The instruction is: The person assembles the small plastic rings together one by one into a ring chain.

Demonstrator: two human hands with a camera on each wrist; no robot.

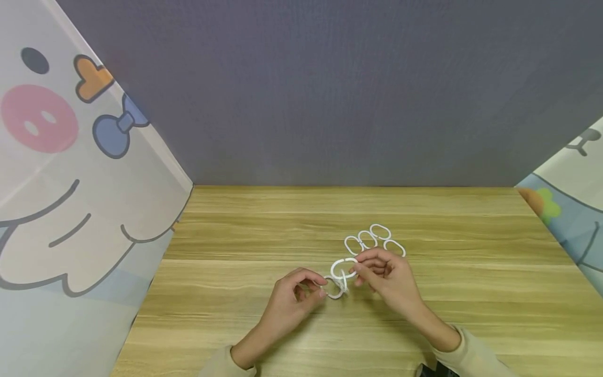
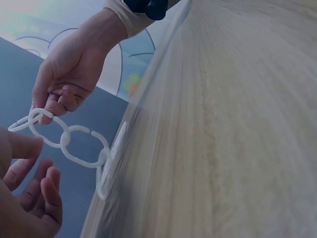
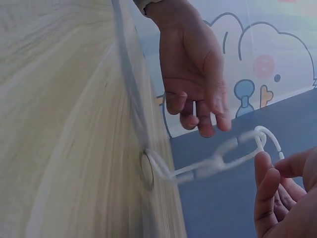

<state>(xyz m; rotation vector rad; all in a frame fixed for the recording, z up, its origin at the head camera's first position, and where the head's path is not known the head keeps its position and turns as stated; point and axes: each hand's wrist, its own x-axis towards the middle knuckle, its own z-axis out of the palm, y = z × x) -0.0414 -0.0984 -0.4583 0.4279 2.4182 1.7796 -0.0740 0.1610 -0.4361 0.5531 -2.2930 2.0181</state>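
Note:
The right hand (image 1: 393, 280) pinches a white oval link (image 1: 345, 259) between thumb and fingertips, above the table. From that link hangs a short chain of similar white links (image 2: 79, 161), each with a small gap in its rim. In the left wrist view the chain's lower end reaches the tabletop. The left hand (image 1: 297, 296) is beside the hanging links, thumb and fingers apart and loosely bent. In the right wrist view its fingertips (image 3: 207, 130) are clear of the chain, part of which is blurred.
Several loose white links (image 1: 359, 239) lie on the wooden table (image 1: 226, 235) just beyond the right hand. A dark grey panel (image 1: 306, 104) rises at the table's far edge. Cartoon-printed panels (image 1: 113, 209) stand at the left and right sides.

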